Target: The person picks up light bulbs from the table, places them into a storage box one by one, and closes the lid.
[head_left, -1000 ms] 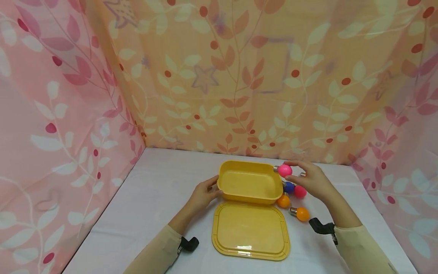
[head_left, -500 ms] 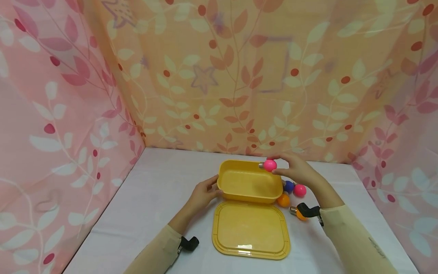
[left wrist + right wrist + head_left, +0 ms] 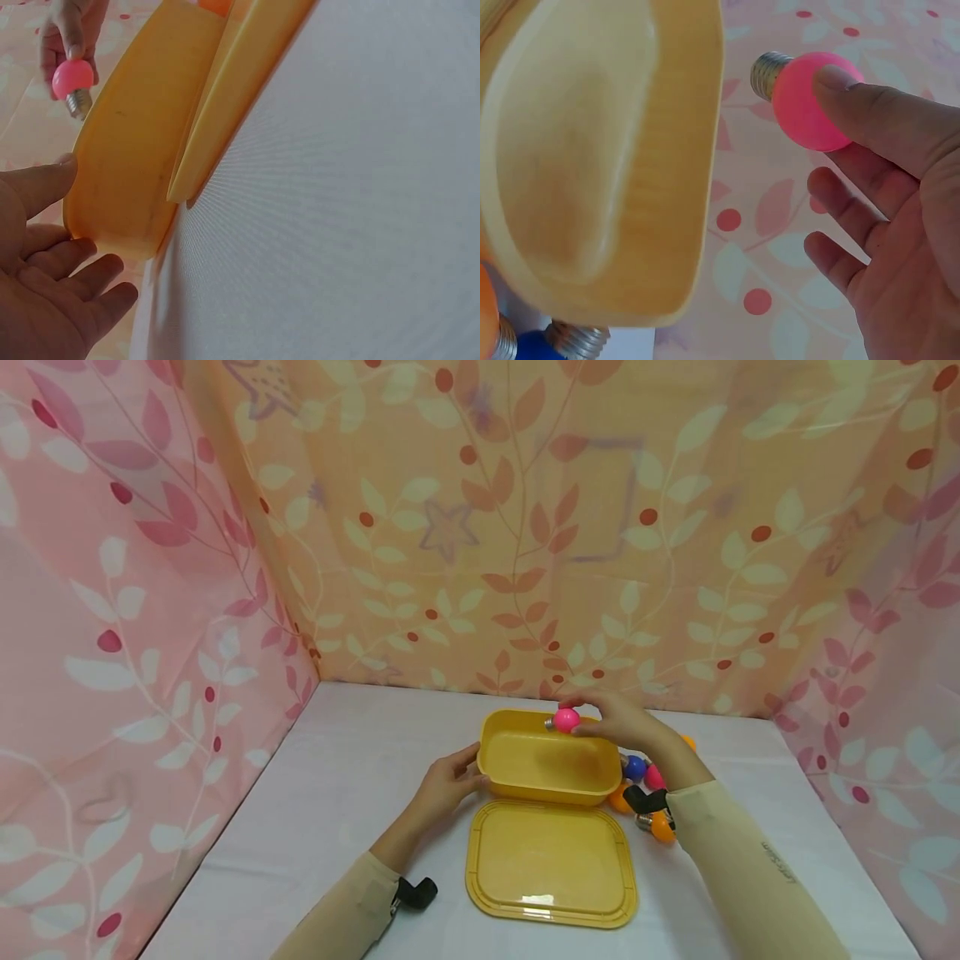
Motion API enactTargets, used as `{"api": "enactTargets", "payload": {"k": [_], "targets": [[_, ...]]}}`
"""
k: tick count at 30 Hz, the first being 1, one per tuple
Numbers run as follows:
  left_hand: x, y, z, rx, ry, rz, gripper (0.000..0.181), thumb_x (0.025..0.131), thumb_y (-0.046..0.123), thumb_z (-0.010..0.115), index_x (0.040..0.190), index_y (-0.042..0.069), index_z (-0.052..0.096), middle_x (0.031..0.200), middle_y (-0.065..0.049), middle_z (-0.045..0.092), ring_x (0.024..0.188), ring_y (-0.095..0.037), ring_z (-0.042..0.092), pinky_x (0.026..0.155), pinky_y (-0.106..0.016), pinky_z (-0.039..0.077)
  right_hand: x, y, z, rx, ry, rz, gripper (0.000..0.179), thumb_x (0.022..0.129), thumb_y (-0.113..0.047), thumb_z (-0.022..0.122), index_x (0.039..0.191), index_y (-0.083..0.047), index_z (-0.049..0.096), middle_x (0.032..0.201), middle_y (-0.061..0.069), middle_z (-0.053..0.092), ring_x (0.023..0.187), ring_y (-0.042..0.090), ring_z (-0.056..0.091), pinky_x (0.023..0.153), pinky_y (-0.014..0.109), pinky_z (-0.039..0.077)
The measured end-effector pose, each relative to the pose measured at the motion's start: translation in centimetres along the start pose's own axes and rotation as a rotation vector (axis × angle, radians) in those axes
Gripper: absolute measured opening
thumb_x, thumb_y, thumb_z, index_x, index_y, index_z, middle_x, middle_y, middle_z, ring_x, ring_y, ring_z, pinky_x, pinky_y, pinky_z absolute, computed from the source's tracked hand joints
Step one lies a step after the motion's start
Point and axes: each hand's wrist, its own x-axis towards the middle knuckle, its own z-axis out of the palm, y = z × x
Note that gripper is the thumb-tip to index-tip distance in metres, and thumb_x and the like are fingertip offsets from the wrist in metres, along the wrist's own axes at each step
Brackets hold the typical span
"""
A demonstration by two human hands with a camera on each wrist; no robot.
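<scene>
My right hand [image 3: 626, 722] pinches a pink light bulb [image 3: 567, 720] between thumb and fingers, its metal screw base pointing left. The bulb is above the far rim of a yellow plastic box [image 3: 551, 764]. The right wrist view shows my thumb on the round pink part, with the other fingers loosely bent below. My left hand [image 3: 445, 789] touches the box's left end with thumb and fingertips; in the left wrist view these fingers [image 3: 112, 274] are relaxed and spread. The box's visible inside is bare. Its yellow lid [image 3: 551, 860] lies flat in front.
Right of the box lie a blue bulb [image 3: 634, 767], another pink bulb [image 3: 655, 777] and orange bulbs [image 3: 663, 830], partly hidden by my right arm. All rest on a white-covered table [image 3: 360, 727]. Patterned cloth [image 3: 450, 610] hangs behind and at both sides.
My right hand has carried the pink bulb leftward from the box's right end to over its far rim. The left hand, box and lid have stayed put.
</scene>
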Motion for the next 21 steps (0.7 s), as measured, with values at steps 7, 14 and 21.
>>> {"api": "enactTargets", "payload": {"k": [7, 14, 21], "targets": [[0.1, -0.3, 0.0, 0.005, 0.0, 0.008, 0.067, 0.095, 0.025, 0.076, 0.154, 0.01, 0.048, 0.156, -0.008, 0.05, 0.146, -0.023, 0.045, 0.118, -0.047, 0.041, 1.8, 0.4, 1.2, -0.101, 0.022, -0.101, 0.04, 0.085, -0.022, 0.085, 0.122, -0.018, 0.071, 0.134, 0.004, 0.066, 0.134, 0.033, 0.048, 0.117, 0.062, 0.031], [0.3, -0.2, 0.0, 0.044, 0.009, 0.002, 0.068, 0.094, 0.025, 0.077, 0.154, 0.012, 0.048, 0.154, -0.007, 0.053, 0.145, -0.023, 0.046, 0.117, -0.048, 0.042, 2.7, -0.1, 1.9, -0.107, -0.021, -0.077, 0.039, 0.088, -0.02, 0.083, 0.125, -0.018, 0.071, 0.137, 0.007, 0.065, 0.135, 0.035, 0.051, 0.117, 0.061, 0.036], [0.1, -0.1, 0.2, 0.041, 0.015, -0.033, 0.068, 0.093, 0.025, 0.078, 0.154, 0.013, 0.049, 0.155, -0.004, 0.051, 0.146, -0.023, 0.045, 0.118, -0.049, 0.041, 3.6, -0.1, 3.2, -0.076, -0.064, -0.06, 0.037, 0.088, -0.014, 0.081, 0.124, -0.016, 0.072, 0.126, 0.003, 0.068, 0.125, 0.029, 0.052, 0.114, 0.055, 0.041]]}}
